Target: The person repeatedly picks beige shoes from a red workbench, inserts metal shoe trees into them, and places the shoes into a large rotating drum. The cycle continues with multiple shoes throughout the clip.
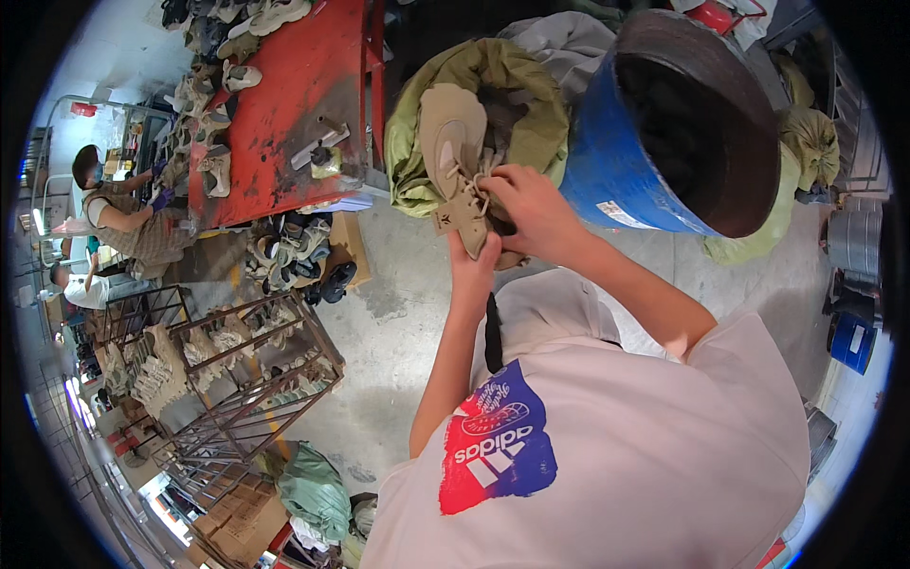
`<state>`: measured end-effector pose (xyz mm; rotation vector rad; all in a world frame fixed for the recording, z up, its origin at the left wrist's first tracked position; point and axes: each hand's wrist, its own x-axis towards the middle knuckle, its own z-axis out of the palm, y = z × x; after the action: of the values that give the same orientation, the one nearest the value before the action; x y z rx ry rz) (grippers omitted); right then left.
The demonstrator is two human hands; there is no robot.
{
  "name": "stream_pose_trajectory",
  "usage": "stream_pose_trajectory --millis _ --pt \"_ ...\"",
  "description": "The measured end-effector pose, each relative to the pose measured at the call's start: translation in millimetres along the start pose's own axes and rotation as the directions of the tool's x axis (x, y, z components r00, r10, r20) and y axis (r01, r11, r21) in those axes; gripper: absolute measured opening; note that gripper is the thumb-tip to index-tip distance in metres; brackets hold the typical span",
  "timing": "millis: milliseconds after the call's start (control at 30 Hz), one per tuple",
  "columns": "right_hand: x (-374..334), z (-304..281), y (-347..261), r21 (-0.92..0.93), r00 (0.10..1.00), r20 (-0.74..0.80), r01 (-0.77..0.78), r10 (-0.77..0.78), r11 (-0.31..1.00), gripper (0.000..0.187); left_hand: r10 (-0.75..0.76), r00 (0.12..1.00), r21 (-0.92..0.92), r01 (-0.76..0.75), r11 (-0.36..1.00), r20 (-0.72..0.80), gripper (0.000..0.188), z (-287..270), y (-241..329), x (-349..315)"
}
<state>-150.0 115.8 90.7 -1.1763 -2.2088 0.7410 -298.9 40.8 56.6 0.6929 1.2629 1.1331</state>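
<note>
A tan shoe upper (452,128) with laces is in both my hands, its rounded toe end pointing away from me. My left hand (473,266) grips it at the near end, from below. Over the lacing, my right hand (533,211) has its fingers closed on the upper and a lace; the exact pinch is partly hidden. Beneath and beyond them, a yellow-green sack (545,109) stands with its mouth rolled down. Other tan pieces are partly visible inside the sack, behind the upper.
Right of the sack, a large blue drum (607,156) leans, its dark inside showing. On the left is a red table (294,85) with shoes along its edge. Metal racks (275,322) hold more uppers. Two people (133,213) are farther left. Sacks and cartons stand on the concrete floor (398,332).
</note>
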Motion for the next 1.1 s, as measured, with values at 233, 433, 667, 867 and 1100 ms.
stream_pose_trajectory --millis 233,433,667,867,1100 --pt "-33 -34 16 0.478 0.997 0.056 -0.072 0.051 0.876 0.063 0.083 0.993 0.054 -0.088 0.995 0.080 0.075 12 -5 -8" --pt "-70 -50 112 0.304 0.968 -0.051 -0.221 0.247 0.927 0.059 0.031 0.999 0.191 -0.028 0.981 -0.013 0.083 125 4 10" --pt "-112 -195 231 -0.049 0.992 0.065 -0.103 0.106 0.993 0.034 0.039 0.973 0.479 -0.147 0.865 0.228 0.042 180 8 68" --pt "-97 -214 260 0.405 0.999 -0.014 0.045 -0.043 0.913 0.038 -0.186 0.980 0.426 0.140 0.894 0.068 0.041 209 5 72" --pt "-41 -230 309 0.830 0.934 0.233 -0.045 -0.272 0.556 0.061 -0.412 0.903 -0.075 0.406 0.911 -0.121 0.055 234 -19 47"
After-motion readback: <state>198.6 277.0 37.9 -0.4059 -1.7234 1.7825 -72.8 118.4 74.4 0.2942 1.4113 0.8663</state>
